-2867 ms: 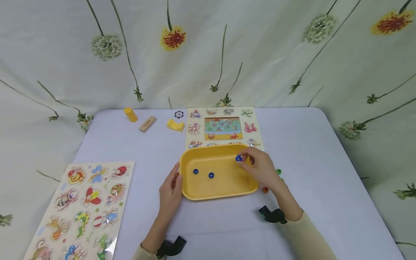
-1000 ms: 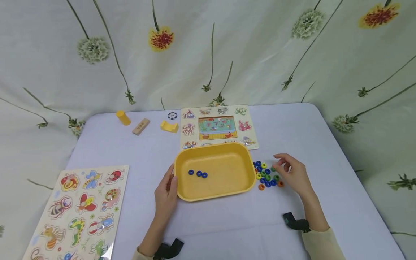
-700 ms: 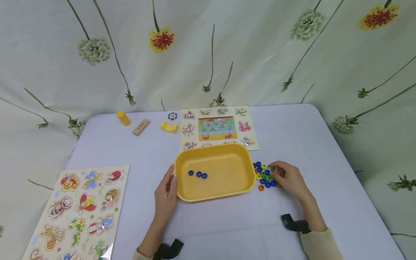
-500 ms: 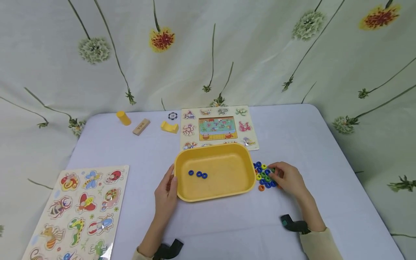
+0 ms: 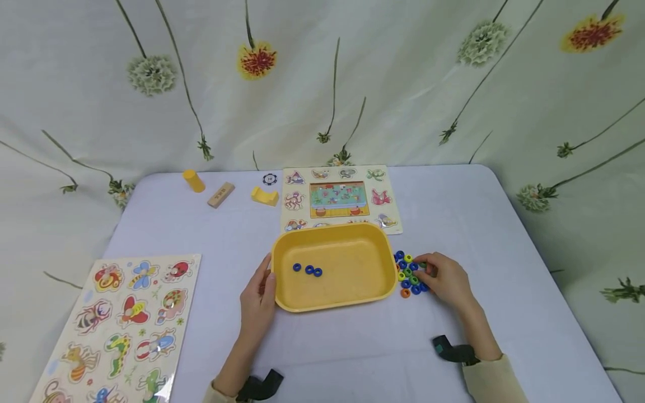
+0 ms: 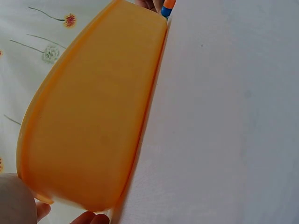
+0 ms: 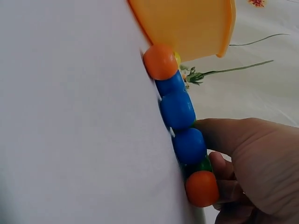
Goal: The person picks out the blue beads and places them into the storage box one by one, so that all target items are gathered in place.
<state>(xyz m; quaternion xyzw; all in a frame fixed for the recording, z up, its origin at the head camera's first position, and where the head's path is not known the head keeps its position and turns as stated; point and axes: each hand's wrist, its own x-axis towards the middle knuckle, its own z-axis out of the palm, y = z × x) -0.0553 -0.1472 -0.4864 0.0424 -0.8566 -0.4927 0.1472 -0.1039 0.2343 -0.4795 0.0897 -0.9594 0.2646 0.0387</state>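
My left hand (image 5: pixel 257 302) holds the left end of a yellow plastic tray (image 5: pixel 353 299), thumb along its wall; the left wrist view shows fingertips (image 6: pixel 88 218) against that end. Three blue ring beads (image 5: pixel 309 270) lie inside the tray toward its left. Right of the tray, several blue, green, yellow and orange beads (image 5: pixel 405 293) are clustered on the cloth. At this cluster, my right hand (image 5: pixel 448 282) pinches a blue bead (image 5: pixel 414 266) between forefinger and thumb. The right wrist view has orange and blue beads (image 7: pixel 177 109) in front of the hand, hiding most of the fingertips.
A sea-animal puzzle board (image 5: pixel 393 198) lies behind the tray, its front edge covered. An insect puzzle board (image 5: pixel 113 330) lies at the left. Along the back are a yellow cylinder (image 5: pixel 194 181), a wooden block (image 5: pixel 220 195), a yellow arch-shaped block (image 5: pixel 264 196) and a round chip (image 5: pixel 269 179).
The right hand has gone from over the tray to the bead cluster, leaving a third blue bead inside, then edged left onto another blue bead. The left hand stays on the tray.
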